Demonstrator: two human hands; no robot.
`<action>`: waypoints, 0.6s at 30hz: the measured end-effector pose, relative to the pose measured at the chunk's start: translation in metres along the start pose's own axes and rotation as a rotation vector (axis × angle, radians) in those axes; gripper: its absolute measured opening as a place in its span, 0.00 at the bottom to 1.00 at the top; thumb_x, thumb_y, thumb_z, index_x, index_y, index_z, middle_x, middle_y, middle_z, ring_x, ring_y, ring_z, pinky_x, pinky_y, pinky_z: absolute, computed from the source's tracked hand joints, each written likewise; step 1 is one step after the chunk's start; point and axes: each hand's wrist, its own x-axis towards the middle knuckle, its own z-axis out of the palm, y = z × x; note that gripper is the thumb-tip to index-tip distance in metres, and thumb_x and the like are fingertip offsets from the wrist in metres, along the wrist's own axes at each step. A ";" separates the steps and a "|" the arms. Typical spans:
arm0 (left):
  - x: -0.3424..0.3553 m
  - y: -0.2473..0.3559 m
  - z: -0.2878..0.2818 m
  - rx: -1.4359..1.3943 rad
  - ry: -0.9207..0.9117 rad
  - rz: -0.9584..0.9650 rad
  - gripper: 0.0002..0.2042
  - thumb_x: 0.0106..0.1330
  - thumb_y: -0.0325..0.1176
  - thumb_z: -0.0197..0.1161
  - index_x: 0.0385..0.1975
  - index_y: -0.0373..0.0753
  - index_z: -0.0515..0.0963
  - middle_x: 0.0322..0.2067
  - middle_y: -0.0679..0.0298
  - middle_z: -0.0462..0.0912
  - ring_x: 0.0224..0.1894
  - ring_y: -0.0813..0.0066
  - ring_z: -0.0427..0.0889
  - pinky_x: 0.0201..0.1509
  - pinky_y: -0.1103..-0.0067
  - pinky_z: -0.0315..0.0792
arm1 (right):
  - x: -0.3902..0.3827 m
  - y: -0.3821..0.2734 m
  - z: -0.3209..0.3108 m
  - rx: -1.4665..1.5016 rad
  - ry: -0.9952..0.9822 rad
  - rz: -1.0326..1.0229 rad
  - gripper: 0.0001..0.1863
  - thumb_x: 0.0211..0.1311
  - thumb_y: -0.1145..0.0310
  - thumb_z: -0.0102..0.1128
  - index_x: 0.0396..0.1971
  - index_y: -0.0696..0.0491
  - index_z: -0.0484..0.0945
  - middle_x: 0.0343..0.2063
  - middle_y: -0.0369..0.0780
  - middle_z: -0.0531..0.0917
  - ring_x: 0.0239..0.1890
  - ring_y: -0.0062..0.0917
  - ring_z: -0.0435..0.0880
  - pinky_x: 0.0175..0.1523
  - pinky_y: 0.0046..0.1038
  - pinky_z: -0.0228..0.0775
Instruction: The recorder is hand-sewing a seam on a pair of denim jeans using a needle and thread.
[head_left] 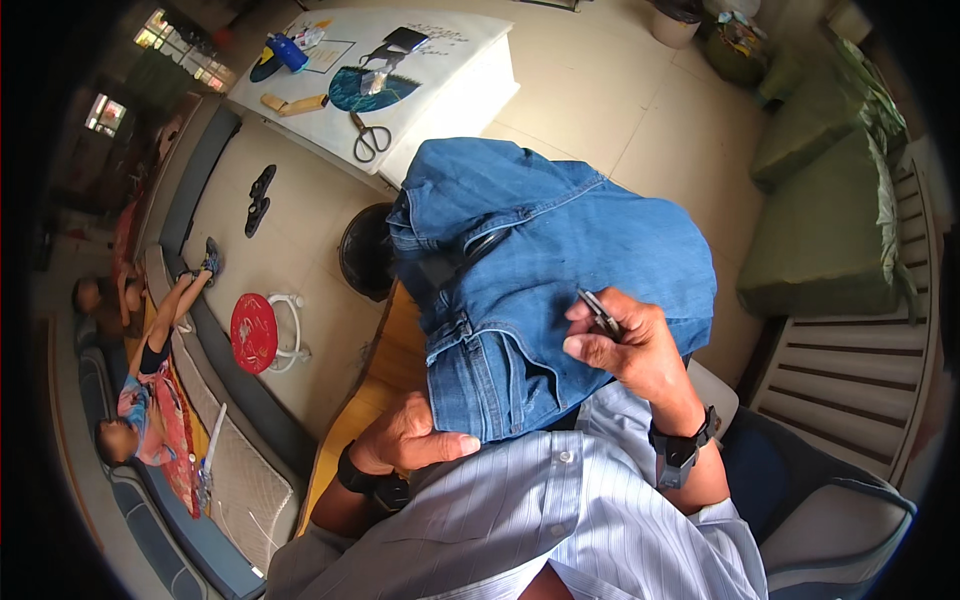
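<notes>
Resting across the person's lap, a pair of blue denim jeans (600, 240) fills the middle of the view, its waistband (474, 385) at the near left end and its folded bulk spreading away to the far right. The left hand (405, 432) sits at the jeans' near left corner; its grip looks clamped on the waistband's edge, thumb along the near side, though the fingertips are tucked out of sight. Above the jeans' right half, the right hand (630, 345) has its grip together on a small metal tool, apparently thread snips (600, 313). The snips' long axis slants, the tip pointing to the far left over the denim, away from the wrist; whether it touches the cloth, I cannot tell. From that tip, the waistband lies to the near left, with the front pocket opening (530, 372) between. The right hand is nearer the pocket, the left nearer the waistband. Beyond the jeans, to the far left, scissors (363, 130) lie on a white tabletop (475, 85); left of the jeans stands a red-seated stool (250, 333).
</notes>
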 end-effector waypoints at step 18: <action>0.001 -0.008 0.002 -0.177 0.107 -0.047 0.19 0.59 0.38 0.69 0.46 0.32 0.81 0.42 0.58 0.87 0.45 0.62 0.85 0.54 0.71 0.75 | 0.004 0.001 0.018 -0.367 -0.111 -0.113 0.14 0.52 0.80 0.64 0.41 0.59 0.78 0.27 0.42 0.81 0.29 0.24 0.81 0.38 0.26 0.74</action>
